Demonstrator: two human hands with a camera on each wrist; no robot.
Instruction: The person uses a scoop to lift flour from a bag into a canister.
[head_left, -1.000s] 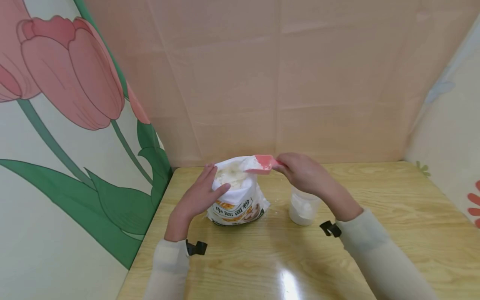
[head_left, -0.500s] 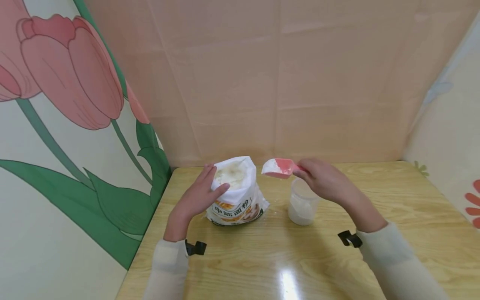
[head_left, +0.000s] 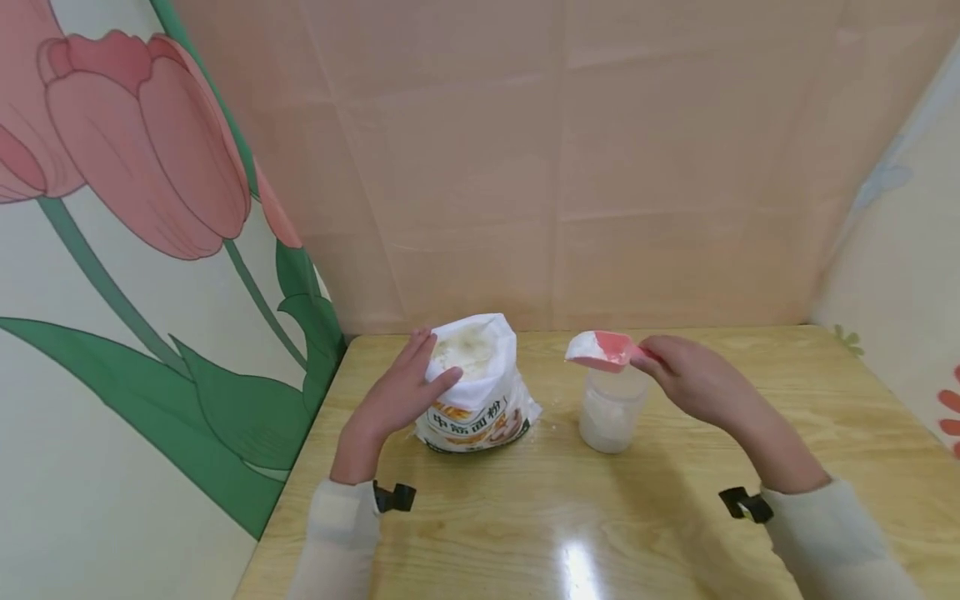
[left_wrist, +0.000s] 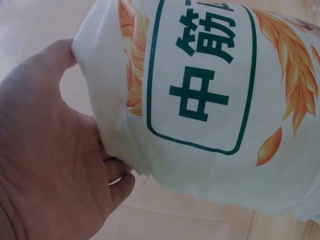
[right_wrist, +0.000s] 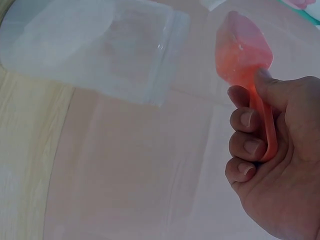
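Observation:
A white bag of flour stands on the table with its mouth rolled back and pale flour showing inside. My left hand holds its left rim, thumb over the front edge; in the left wrist view, fingers curl at the bag's side and are partly hidden behind it. Gripped by the handle in my right hand is a pink scoop heaped with flour. It hangs over the mouth of a clear plastic tub, which has white powder inside. The right wrist view shows the scoop's underside, beside the tub.
Small specks of white powder lie on the wooden table between bag and tub. A pink cloth backdrop rises behind the table. On the left stands a wall panel with painted tulips.
My right hand has carried the scoop of flour rightward, from the bag's mouth to above the tub. The left hand has stayed on the bag's rim.

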